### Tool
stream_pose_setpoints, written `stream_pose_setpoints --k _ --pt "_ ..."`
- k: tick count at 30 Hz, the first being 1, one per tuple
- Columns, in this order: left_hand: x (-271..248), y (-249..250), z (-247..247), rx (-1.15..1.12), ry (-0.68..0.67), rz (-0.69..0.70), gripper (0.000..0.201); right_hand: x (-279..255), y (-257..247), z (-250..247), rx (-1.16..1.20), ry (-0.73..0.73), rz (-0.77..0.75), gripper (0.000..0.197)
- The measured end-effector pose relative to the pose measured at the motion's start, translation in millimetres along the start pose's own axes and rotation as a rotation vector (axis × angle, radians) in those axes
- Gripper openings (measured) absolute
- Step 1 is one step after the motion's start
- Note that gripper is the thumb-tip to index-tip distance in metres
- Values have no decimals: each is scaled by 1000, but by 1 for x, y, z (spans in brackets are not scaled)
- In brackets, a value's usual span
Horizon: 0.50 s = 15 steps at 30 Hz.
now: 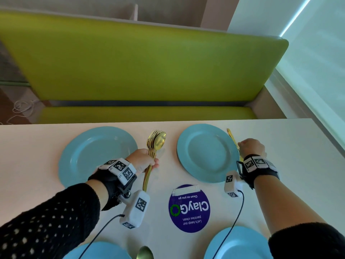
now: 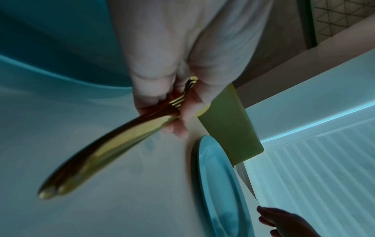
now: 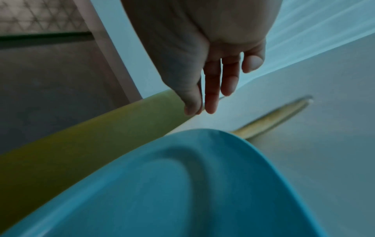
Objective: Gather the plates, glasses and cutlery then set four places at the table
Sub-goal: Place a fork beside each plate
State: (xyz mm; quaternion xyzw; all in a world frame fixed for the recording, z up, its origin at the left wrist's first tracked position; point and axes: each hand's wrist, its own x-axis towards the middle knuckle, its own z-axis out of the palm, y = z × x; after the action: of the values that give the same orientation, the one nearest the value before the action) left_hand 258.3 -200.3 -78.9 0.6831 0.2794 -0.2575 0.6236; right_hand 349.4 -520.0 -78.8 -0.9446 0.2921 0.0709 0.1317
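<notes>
Four blue plates (image 1: pixel 97 152) on table (image 1: pixel 298 165); left hand (image 1: pixel 143 159) grips gold cutlery bundle (image 1: pixel 155 144), right hand (image 1: pixel 252 146) relaxed.

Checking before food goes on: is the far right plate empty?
Empty. The head view shows the far right plate bare blue across its whole face; the gold cutlery piece lies beside it.

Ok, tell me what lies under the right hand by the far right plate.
A gold cutlery piece lies on the table beside the plate. The right hand, fingers straight, hides its handle; which utensil it is cannot be told.
</notes>
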Motion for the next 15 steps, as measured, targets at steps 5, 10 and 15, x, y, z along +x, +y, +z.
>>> stream_pose_setpoints --k 5,10,15 --pt "-15 0 -4 37 -70 -4 20 -70 -41 -12 144 -19 -429 19" --pt "-41 -2 -7 141 -81 -2 16 -176 -74 2 23 -196 -908 26" --pt "-72 -7 -27 348 -137 43 10 -234 -90 18 -141 -270 -1086 27"
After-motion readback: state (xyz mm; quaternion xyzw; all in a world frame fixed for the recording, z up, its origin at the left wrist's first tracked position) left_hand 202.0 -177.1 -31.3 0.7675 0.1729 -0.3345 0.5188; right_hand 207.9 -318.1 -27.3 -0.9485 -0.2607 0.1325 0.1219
